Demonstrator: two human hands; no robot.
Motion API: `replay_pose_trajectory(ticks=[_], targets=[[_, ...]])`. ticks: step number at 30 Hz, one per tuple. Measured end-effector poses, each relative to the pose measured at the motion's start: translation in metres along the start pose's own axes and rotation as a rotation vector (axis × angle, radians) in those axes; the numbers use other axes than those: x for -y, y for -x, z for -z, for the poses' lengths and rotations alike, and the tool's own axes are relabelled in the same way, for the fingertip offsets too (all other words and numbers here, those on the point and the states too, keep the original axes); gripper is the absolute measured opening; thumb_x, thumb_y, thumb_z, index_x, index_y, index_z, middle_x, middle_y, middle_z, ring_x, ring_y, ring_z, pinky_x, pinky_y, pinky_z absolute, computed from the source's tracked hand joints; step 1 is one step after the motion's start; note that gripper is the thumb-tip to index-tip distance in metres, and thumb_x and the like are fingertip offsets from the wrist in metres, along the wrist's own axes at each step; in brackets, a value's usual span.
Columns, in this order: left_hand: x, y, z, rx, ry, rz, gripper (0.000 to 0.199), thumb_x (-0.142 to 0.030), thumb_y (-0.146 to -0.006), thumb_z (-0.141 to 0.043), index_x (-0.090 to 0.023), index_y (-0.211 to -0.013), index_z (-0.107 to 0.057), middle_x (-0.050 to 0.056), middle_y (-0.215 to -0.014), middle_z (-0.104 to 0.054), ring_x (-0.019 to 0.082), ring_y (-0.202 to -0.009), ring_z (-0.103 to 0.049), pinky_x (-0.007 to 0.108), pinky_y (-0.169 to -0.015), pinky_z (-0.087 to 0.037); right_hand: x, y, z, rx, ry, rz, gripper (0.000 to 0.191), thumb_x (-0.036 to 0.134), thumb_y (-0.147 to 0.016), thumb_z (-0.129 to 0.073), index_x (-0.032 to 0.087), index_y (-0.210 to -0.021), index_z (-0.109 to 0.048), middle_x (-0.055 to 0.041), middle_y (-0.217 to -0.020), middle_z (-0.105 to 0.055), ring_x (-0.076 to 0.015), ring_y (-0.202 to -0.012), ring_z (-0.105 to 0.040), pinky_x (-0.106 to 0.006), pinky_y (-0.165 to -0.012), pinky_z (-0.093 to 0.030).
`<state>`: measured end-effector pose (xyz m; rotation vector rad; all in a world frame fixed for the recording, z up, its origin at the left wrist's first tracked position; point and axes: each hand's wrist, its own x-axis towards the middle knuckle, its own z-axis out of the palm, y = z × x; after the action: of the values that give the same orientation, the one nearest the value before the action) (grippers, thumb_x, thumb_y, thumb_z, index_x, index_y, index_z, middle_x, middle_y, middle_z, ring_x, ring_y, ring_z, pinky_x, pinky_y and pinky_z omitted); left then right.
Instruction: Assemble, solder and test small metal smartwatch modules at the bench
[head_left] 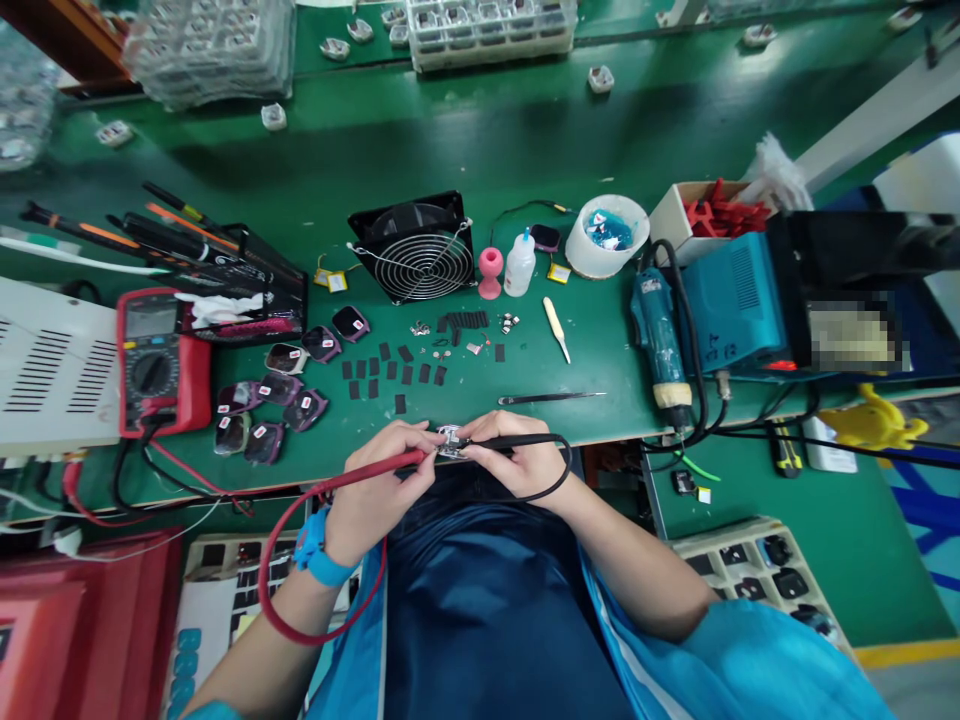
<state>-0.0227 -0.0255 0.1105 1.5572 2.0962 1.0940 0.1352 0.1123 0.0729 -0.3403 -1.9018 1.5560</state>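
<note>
My left hand [390, 475] is closed round a red test probe [382, 467], its lead looping down past the blue wrist strap [319, 548]. In my right hand [521, 455] is a black test probe [517, 440], its cable curling back under the hand. Between my fingertips, at the bench's front edge, sits a small silvery electronic part [450, 440]; both probe tips point at it, but the exact contact is hidden by the fingers. Tweezers [551, 398] lie just beyond my right hand. Small black pads [390, 370] are spread beyond my left hand.
Left stand a red multimeter [154, 370] and several dark watch-like cases [279, 388]. Behind are a fan [424, 255], a pink holder [490, 272], a bottle [520, 265] and a white tub [600, 260]. An electric screwdriver [660, 335] and a teal box [739, 300] stand right.
</note>
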Motion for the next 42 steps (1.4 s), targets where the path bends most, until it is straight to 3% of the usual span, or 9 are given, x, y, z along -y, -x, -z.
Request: replay_pose_trajectory(ticks=[9, 24, 34, 42], targets=[[0.001, 0.001, -0.001, -0.007, 0.012, 0.019, 0.009, -0.016, -0.090, -0.061, -0.023, -0.086, -0.063, 0.002, -0.093, -0.079, 0.021, -0.101, -0.076, 0.034, -0.090, -0.062, 0.001, 0.001, 0.000, 0.004, -0.015, -0.041, 0.023, 0.040, -0.097, -0.069, 0.021, -0.084, -0.067, -0.0081, -0.091, -0.080, -0.0205, -0.087, -0.078, -0.034, -0.079, -0.063], [-0.006, 0.010, 0.001, -0.001, -0.026, 0.023, 0.017, -0.007, -0.087, -0.058, -0.025, -0.089, -0.059, 0.003, -0.095, -0.076, 0.022, -0.105, -0.076, 0.034, -0.089, -0.063, 0.006, 0.002, -0.003, -0.019, 0.049, 0.062, 0.007, 0.022, -0.094, -0.071, 0.023, -0.087, -0.069, -0.0068, -0.088, -0.081, -0.0213, -0.079, -0.080, -0.031, -0.070, -0.065], [-0.003, 0.015, -0.003, -0.028, -0.022, -0.007, 0.021, -0.004, -0.085, -0.059, -0.024, -0.088, -0.055, 0.001, -0.091, -0.074, 0.020, -0.098, -0.075, 0.033, -0.092, -0.062, 0.006, 0.001, -0.005, 0.005, 0.081, 0.142, 0.011, 0.014, -0.092, -0.068, 0.023, -0.086, -0.066, -0.0028, -0.080, -0.078, -0.0194, -0.080, -0.080, -0.026, -0.070, -0.065], [-0.004, 0.015, -0.004, -0.040, -0.011, -0.031, 0.021, -0.004, -0.086, -0.057, -0.024, -0.091, -0.055, 0.000, -0.093, -0.073, 0.017, -0.093, -0.074, 0.034, -0.096, -0.059, 0.005, 0.002, -0.004, 0.029, 0.069, 0.123, 0.009, 0.014, -0.094, -0.066, 0.022, -0.090, -0.067, -0.0045, -0.087, -0.079, -0.0185, -0.082, -0.079, -0.026, -0.072, -0.065]])
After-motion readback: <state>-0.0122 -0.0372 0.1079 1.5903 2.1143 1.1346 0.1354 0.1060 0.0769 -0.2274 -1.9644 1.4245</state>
